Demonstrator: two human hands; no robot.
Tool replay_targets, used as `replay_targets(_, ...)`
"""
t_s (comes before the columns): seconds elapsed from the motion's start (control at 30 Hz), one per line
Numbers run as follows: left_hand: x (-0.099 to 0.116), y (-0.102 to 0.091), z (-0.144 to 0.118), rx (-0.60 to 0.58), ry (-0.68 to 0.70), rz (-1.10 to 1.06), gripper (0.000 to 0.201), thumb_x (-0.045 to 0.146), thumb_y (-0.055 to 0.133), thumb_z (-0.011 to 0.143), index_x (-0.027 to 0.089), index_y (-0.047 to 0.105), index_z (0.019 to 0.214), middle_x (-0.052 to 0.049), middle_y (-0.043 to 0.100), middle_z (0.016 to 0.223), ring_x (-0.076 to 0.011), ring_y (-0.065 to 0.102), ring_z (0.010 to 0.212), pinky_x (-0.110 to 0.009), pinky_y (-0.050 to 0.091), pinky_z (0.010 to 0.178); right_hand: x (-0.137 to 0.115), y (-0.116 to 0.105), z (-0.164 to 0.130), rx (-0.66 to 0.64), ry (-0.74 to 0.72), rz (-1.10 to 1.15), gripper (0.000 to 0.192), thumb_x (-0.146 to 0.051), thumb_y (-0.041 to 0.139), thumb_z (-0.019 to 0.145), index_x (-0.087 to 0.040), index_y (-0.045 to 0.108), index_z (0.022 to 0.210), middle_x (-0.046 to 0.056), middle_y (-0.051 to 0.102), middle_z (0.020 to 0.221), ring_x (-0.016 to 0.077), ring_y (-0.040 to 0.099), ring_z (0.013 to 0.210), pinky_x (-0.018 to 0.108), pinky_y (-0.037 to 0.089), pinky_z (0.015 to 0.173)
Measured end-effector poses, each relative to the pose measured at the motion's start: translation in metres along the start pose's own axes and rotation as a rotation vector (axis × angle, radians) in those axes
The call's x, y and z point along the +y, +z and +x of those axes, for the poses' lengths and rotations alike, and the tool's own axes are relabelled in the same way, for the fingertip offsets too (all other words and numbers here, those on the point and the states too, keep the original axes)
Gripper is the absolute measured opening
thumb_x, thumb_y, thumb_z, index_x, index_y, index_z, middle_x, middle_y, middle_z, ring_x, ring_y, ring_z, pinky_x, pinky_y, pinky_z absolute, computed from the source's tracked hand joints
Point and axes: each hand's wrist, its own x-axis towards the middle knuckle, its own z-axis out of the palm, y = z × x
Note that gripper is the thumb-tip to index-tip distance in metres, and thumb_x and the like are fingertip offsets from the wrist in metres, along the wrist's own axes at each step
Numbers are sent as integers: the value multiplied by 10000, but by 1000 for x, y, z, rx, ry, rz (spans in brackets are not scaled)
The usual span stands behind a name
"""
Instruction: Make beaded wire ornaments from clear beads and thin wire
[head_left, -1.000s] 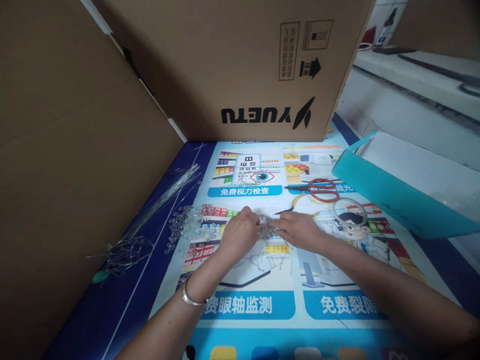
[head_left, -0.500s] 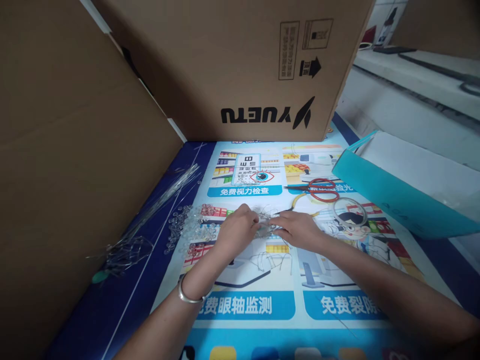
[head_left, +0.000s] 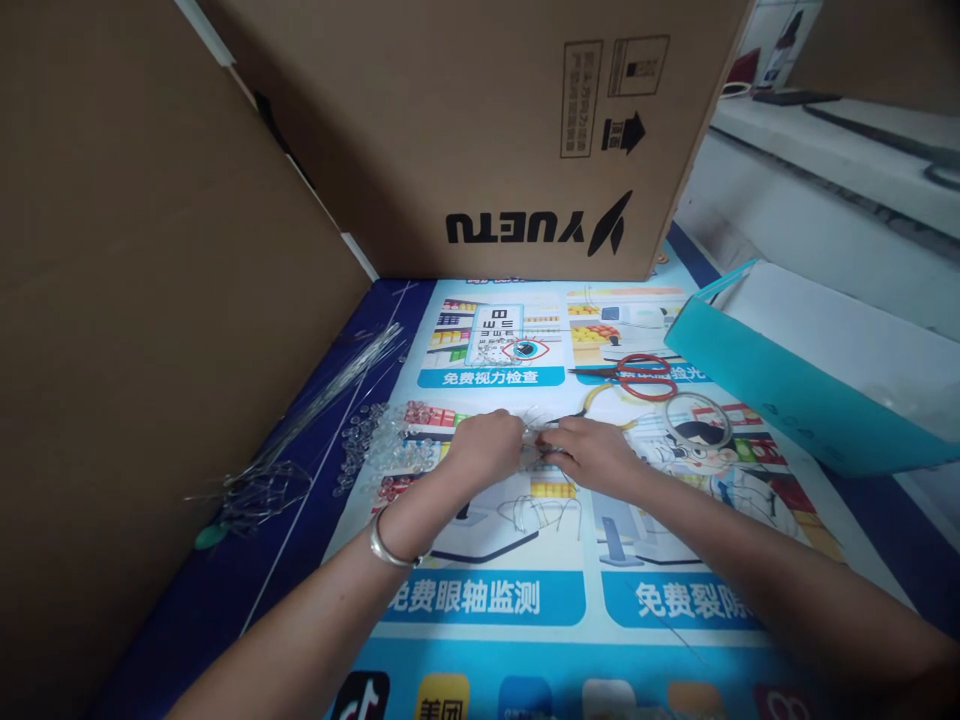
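Note:
My left hand (head_left: 489,447) is closed, its fingers curled toward the middle of the mat. Facing it, my right hand (head_left: 590,452) pinches with thumb and forefinger. Between the fingertips is a small piece of thin wire with clear beads (head_left: 533,438), both hands gripping it; its finer shape is mostly hidden. Loose clear beads (head_left: 384,440) lie in a spread pile left of my left hand. Below the hands some bent thin wires (head_left: 531,514) rest on the printed mat (head_left: 517,640). Pliers with yellow handles (head_left: 592,398) lie just behind my right hand.
Red-handled scissors (head_left: 646,378) and a roll of tape (head_left: 698,420) lie to the right. A teal box (head_left: 795,385) stands beyond them. Straight wires (head_left: 337,385) and a wire tangle (head_left: 266,492) lie at left. Cardboard (head_left: 480,130) walls the back and left.
My left hand has turned slightly and moved a little to the right, closer to the right hand. The right hand stays nearly in place. The view has shifted slightly.

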Motion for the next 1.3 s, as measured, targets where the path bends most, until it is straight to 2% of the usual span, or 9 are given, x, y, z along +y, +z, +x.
replay_targets(0.2,-16,3,7,-50,-33,-262,181,261,490,715,191,650,666,-42,649,666,-162,572,601,-241,380,536,0,-1,-1,-3,12,8,280,-387,413,875,-313,540,1113,21,584,953,168,536,914,242,346,670)
replay_targets(0.4,-11,-6,-4,50,119,-534,148,272,501,730,193,626,723,-5,619,742,-133,552,647,-224,399,566,-1,1,0,25,20,20,250,-391,412,870,-287,574,1030,13,596,941,164,539,900,242,346,663)
replay_targets(0.5,0,-4,-18,87,216,-582,122,224,508,753,201,628,746,-6,590,793,-129,553,706,-236,428,656,0,2,0,17,25,17,239,-349,430,858,-276,577,1031,16,603,926,167,539,892,245,352,667)
replay_targets(0.63,9,15,-38,164,320,-548,161,167,491,805,216,644,803,-26,575,850,-151,543,847,-270,424,785,3,4,0,35,3,50,310,-311,452,838,-304,518,1141,14,593,994,167,529,944,251,358,709)
replay_targets(0.77,8,33,-47,282,304,-534,169,169,477,833,207,638,869,-53,559,929,-163,523,907,-292,424,815,4,6,-2,65,-19,82,300,-326,426,852,-295,527,1133,22,594,982,164,527,932,256,357,720)
replay_targets(0.93,-4,33,-50,298,354,-655,171,157,519,814,210,606,952,-56,575,1021,-159,517,988,-296,423,860,7,10,-3,112,-50,95,315,-291,428,838,-292,530,1136,18,604,959,166,537,914,263,370,718)
replay_targets(1.07,-11,29,-53,329,414,-646,162,178,517,821,212,608,951,-52,613,1017,-167,524,1000,-327,415,889,10,15,-4,189,-64,182,339,-245,442,813,-265,539,1137,17,609,1021,153,550,904,263,392,753)
replay_targets(1.13,-13,26,-54,394,380,-646,167,195,500,835,211,606,964,-55,623,998,-168,532,989,-330,423,884,11,16,-6,250,-71,253,325,-233,442,812,-244,553,1117,15,617,1020,140,558,882,255,402,769)
replay_targets(1.3,-20,13,-54,603,139,-647,202,225,445,865,210,567,1026,-65,600,1068,-179,520,1052,-344,416,919,12,4,-8,440,-22,401,251,-224,406,851,-224,590,1021,23,629,937,133,565,862,256,428,782)
